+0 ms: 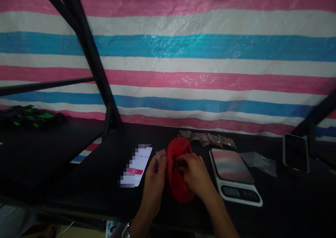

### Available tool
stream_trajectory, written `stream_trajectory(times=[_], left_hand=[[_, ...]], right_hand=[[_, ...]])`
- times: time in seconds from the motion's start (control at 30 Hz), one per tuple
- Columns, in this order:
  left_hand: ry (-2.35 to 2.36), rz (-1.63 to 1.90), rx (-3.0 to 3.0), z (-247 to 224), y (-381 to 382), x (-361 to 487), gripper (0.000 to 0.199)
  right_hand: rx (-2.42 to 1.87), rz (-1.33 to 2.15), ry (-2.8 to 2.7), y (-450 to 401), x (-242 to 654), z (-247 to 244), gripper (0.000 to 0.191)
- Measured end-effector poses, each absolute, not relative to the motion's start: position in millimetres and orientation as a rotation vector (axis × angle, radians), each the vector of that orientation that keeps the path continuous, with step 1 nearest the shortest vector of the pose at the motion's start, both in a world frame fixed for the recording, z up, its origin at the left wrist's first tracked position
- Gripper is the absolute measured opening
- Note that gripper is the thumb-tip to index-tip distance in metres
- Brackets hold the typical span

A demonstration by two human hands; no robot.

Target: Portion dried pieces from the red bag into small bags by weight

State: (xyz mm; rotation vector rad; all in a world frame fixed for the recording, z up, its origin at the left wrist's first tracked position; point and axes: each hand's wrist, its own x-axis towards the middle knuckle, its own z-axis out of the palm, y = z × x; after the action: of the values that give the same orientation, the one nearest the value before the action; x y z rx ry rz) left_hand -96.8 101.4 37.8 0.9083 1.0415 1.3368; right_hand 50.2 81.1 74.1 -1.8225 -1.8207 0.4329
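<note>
Our left hand (154, 182) pinches a small plastic packet (161, 155); our right hand (191, 171) grasps the red plastic bag (176, 182), near the digital scale (232, 192).

Makeshift packing spot; striped tarp (168, 47) wall, black metal frame (89, 52), black bench (78, 161) w/ digi scale (232, 176).

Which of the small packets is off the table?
The packet pinched in the left hand, beside the red bag. The other packets lie in a row on the table behind the bag.
</note>
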Motion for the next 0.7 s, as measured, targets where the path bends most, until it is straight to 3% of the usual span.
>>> stream_trajectory(times=[0.43, 0.7], left_hand=[[1.142, 1.334, 1.059, 38, 104, -101, 0.048], [1.155, 1.415, 1.430, 37, 101, -107, 0.041]], right_hand=[[-1.425, 0.866, -1.421, 89, 65, 52, 0.035], [-1.149, 0.913, -1.255, 83, 69, 74, 0.029]])
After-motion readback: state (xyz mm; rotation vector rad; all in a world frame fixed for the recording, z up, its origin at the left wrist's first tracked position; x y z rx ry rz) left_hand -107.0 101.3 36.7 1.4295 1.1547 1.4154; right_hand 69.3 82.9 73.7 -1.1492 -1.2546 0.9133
